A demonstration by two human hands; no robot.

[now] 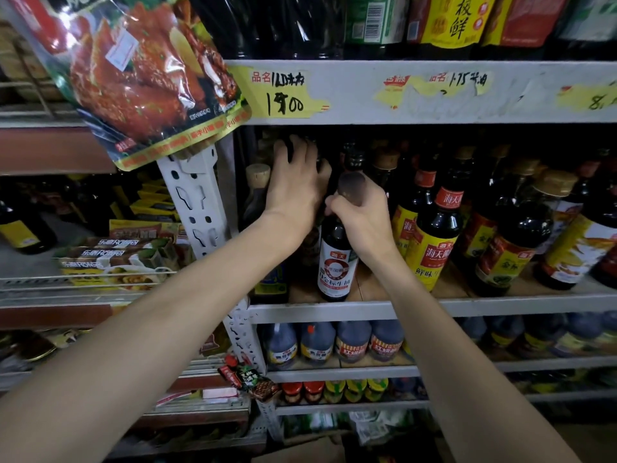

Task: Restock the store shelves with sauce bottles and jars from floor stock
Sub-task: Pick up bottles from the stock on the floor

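While the right hand [359,212] has its fingers clamped round the neck of the white-labelled soy bottle [335,262], the dark cap pokes up above them and the body hangs below, base on the middle shelf [500,307] near its front lip. The left hand [293,188] reaches beyond, fingers bent over the tops of the back-row bottles [254,202] — gripping or just pushing, I cannot tell. Full and dark, the bottle looks heavy, slick and breakable. I'd judge the neck a sound hold, though a palm lower on the label would steady it.
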